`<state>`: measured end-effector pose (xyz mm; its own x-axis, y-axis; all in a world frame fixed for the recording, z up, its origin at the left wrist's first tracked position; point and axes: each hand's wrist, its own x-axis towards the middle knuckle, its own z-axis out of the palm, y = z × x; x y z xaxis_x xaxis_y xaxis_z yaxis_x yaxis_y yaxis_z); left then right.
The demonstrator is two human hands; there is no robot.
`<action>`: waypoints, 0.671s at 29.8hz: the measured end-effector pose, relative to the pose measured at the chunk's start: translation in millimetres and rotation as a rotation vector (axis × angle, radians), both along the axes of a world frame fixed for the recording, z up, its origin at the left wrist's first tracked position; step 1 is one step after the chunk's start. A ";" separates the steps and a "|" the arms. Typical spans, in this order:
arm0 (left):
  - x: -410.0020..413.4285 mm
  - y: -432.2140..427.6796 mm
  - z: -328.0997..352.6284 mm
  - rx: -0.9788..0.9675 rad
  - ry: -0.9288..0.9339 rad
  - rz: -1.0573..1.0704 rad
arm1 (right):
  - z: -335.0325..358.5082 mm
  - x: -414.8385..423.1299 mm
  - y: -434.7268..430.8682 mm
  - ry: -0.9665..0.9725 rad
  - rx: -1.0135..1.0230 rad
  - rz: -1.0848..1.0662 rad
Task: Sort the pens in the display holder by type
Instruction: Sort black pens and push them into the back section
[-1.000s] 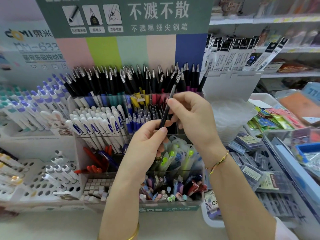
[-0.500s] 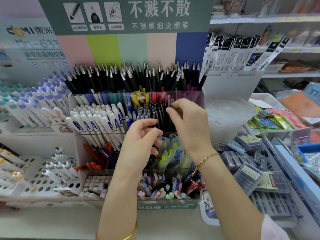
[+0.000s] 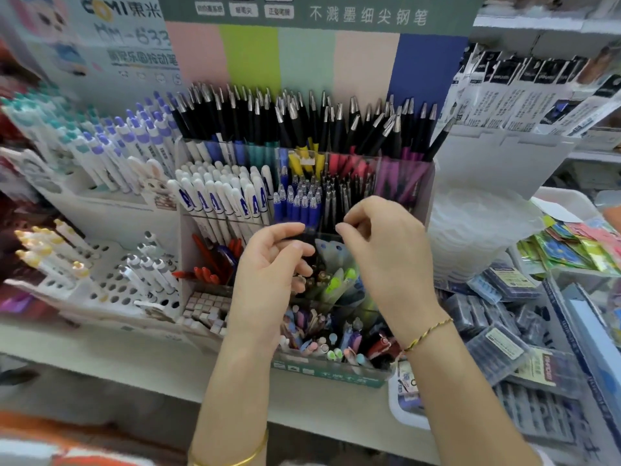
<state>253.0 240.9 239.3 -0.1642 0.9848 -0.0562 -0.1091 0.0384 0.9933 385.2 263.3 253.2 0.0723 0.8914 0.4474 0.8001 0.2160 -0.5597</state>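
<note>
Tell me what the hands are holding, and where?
The left hand seems to pinch a dark thing, maybe a pen, between thumb and forefinger; which part is too blurred to tell. Whether the right hand has a grip too is unclear.

Upright pens [image 3: 295,129] are crowding the display holder [image 3: 336,373]; a white rack [image 3: 111,290] and plastic boxes [image 3: 500,348] are hemming its sides. The shelf [image 3: 84,351] is lying open along its front-left edge.

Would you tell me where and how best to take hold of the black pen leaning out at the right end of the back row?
I would pinch the black pen on its free upper barrel, coming from above and the right. It tilts rightward, away from the other black pens, so that side is open; its lower end is sunk in the clear holder.
</note>
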 end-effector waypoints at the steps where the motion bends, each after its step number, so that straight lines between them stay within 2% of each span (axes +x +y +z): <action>1: -3.7 -3.7 -2.8 0.001 -0.019 0.045 | 1.9 -5.1 -3.9 0.022 0.005 0.057; 8: -62.4 -48.7 -43.4 -0.125 -0.082 0.427 | -9.8 -86.3 -33.7 0.125 -0.100 0.544; 13: -132.7 -109.4 -103.5 -0.311 -0.077 0.659 | -56.7 -172.6 -75.2 0.085 -0.355 0.850; 20: -217.6 -191.9 -213.9 -0.653 -0.027 0.881 | -127.7 -260.6 -125.0 -0.020 -0.726 0.970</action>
